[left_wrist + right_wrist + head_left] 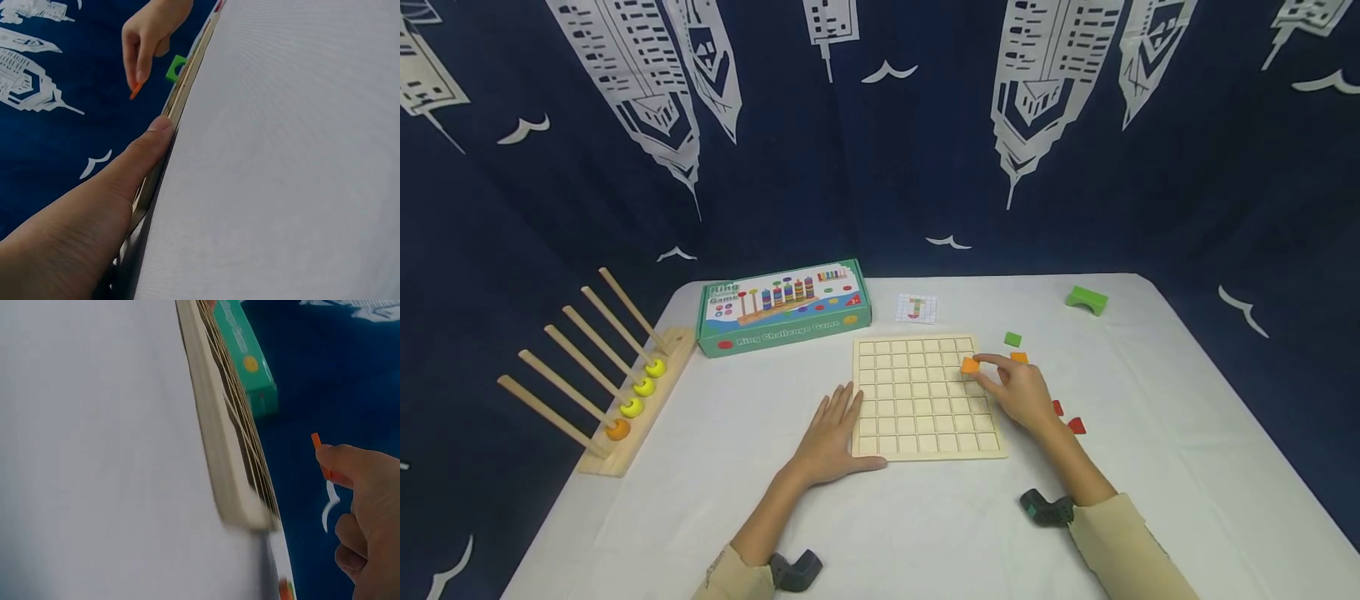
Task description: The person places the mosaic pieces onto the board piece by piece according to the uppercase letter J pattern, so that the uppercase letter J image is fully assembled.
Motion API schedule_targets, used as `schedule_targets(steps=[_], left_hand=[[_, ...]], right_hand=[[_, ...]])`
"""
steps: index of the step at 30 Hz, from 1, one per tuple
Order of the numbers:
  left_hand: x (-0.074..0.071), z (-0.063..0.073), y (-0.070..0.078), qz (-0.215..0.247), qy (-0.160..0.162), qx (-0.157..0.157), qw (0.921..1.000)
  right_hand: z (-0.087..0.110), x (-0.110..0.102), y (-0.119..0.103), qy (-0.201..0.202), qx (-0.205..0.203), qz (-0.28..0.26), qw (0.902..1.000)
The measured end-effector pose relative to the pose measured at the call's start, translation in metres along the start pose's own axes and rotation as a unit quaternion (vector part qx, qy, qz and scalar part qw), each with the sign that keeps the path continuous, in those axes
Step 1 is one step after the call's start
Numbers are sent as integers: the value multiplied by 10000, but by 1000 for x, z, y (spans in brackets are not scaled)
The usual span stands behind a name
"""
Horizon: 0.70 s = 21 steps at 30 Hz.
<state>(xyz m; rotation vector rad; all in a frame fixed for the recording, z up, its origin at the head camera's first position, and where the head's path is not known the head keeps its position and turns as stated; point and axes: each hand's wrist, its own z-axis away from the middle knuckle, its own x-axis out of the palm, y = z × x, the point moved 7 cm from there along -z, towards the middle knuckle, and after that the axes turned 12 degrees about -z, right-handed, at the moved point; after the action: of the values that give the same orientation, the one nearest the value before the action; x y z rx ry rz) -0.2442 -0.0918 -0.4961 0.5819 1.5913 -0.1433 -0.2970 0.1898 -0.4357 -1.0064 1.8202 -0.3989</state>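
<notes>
A square board of pale, smooth wood (pixel 923 397), ruled into shallow square cells, is set on a desk (pixel 940 525) draped in white cloth. Above the right part of the board, a thin, flat orange square tile (pixel 970 366) is held. Beside the board's right edge are scattered angular red pieces (pixel 1077 426); past its far right corner a green arched block (pixel 1086 301) is placed, and beyond its far edge a printed white card (pixel 916 308). In both wrist views the tile is shown nearly edge-on and clear of the board, a gap that cannot be judged from the head view. By the right grip (pixel 1018 396) the tile is pinched between thumb and forefinger, the remaining fingers being curled in the right wrist view. The left grip (pixel 823 442) is relaxed: its fingers are spread straight at the board's left edge, its thumb stretched along the near edge.
</notes>
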Motion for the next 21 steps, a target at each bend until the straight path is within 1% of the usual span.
schedule_targets(steps=[4,8,11,16,21], left_hand=[[1,1,-1,10,-91,-62,9999],[0,0,-1,25,-97,-62,9999],[0,0,-1,8,-87,-62,9999],[2,-1,-2,-88,-155,-100,9998],[2,0,-2,-79,-123,-76,9999]], right_hand=[[-13,24,-13,-183,-165,-79,9997],[-27,43,-23,-317,-265,-173,9990],[-36,56,-30,-412,-223,-252,9986],[-49,78,-33,-540,-127,-260,9981],[-55,100,-27,-911,115,-325,9952]])
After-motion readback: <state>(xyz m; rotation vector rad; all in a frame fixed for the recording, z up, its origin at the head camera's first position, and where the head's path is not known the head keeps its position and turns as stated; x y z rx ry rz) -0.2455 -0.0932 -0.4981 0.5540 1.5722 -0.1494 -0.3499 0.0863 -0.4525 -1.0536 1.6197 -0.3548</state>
